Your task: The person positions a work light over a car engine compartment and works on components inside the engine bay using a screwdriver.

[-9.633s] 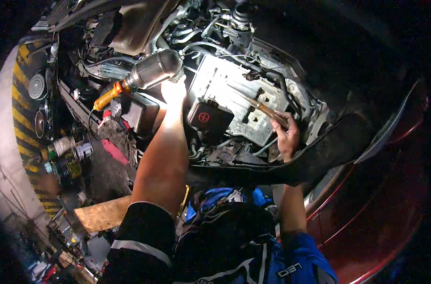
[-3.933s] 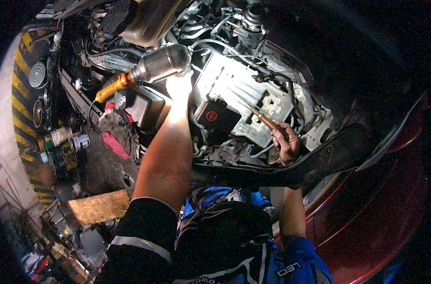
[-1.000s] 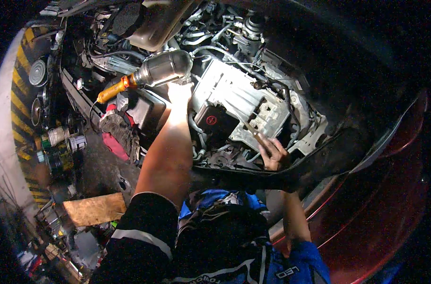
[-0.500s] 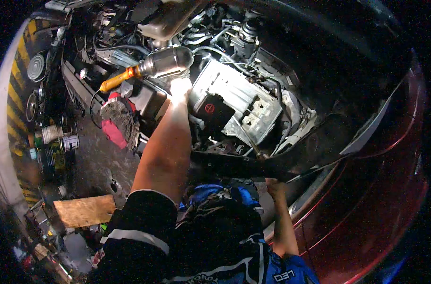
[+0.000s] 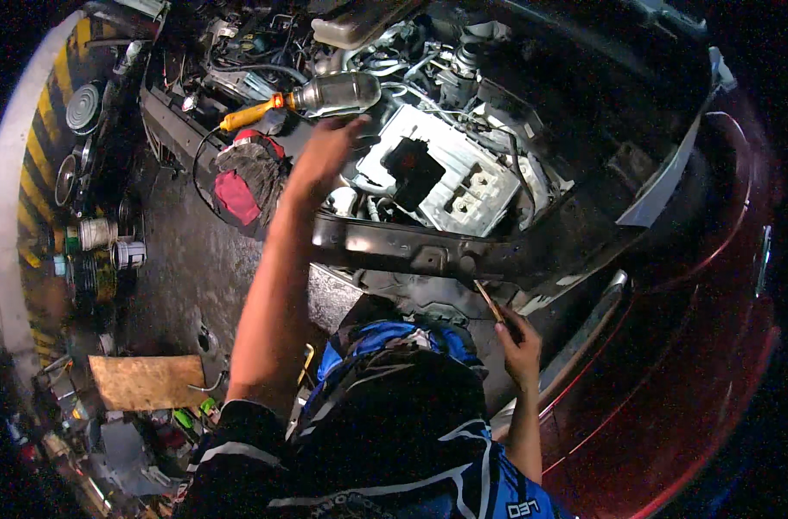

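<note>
My left hand (image 5: pixel 329 147) reaches over the engine bay just below the work lamp (image 5: pixel 333 91), fingers loosely apart and apparently empty. The lamp, a caged head on an orange handle, lies across the bay. My right hand (image 5: pixel 519 344) grips a slim tool with a light brown handle (image 5: pixel 490 300), held low outside the front edge of the bay. Between the hands are a pale metal tray (image 5: pixel 441 208) with bolts and a black cover (image 5: pixel 409 160) with a red symbol on it.
The car's dark front edge (image 5: pixel 376 244) crosses the middle, with red bodywork (image 5: pixel 644 381) at right. Grimy red-and-grey rags (image 5: pixel 238 195) hang on the left edge. A yellow-striped ledge (image 5: pixel 39 173), stacked containers (image 5: pixel 100 233), a board (image 5: pixel 147 381) and scattered parts lie at left.
My left hand has come away from the lamp. My right hand has drawn the tool out of the bay and down toward me. The view has shifted.
</note>
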